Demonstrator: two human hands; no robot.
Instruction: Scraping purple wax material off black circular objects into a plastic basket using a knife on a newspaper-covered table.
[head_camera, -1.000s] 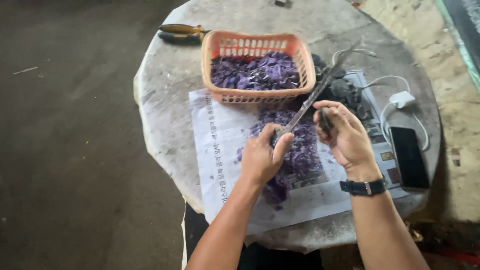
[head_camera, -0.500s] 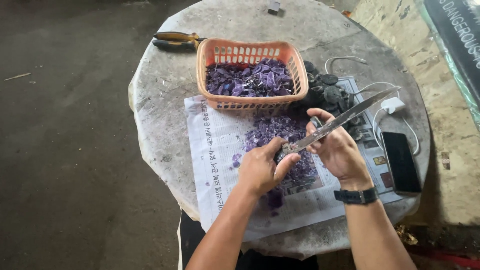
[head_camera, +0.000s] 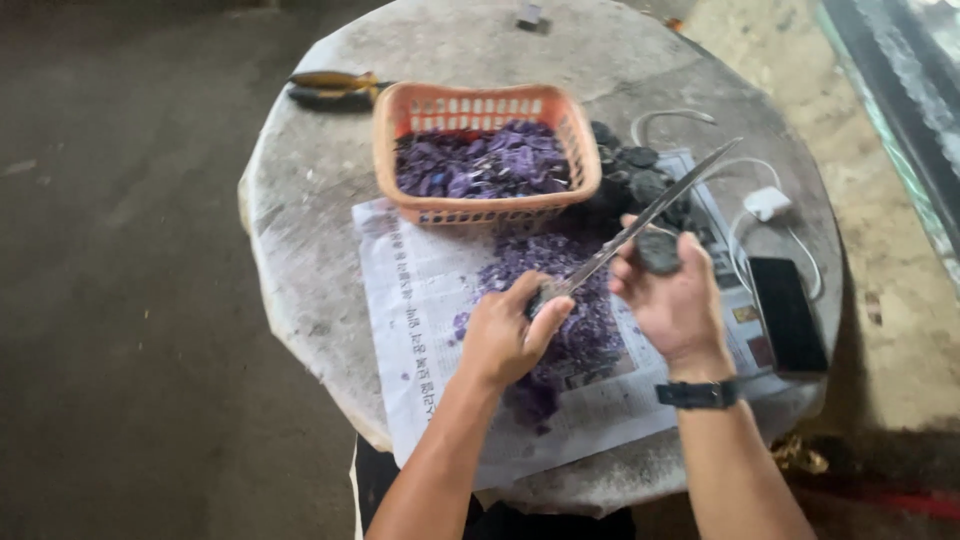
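My left hand (head_camera: 508, 338) is closed around the handle of a long knife (head_camera: 650, 215), whose blade slants up to the right. My right hand (head_camera: 678, 305), with a black watch on its wrist, holds a dark round lump (head_camera: 658, 250) against the blade. Both hands are over a heap of purple pieces (head_camera: 570, 300) on a sheet of newspaper (head_camera: 420, 300). Just behind stands an orange plastic basket (head_camera: 398, 130) with more purple pieces in it.
All of it rests on a round stone table (head_camera: 300, 220). More dark lumps (head_camera: 630, 170) lie right of the basket. A black phone (head_camera: 787, 315) and a white charger (head_camera: 766, 202) with cable are at the right edge. A yellow-handled tool (head_camera: 335, 85) lies at the back left.
The knife blade swung from steep to a flatter slant. My right hand shifted down along the blade and now shows a dark lump in its fingers.
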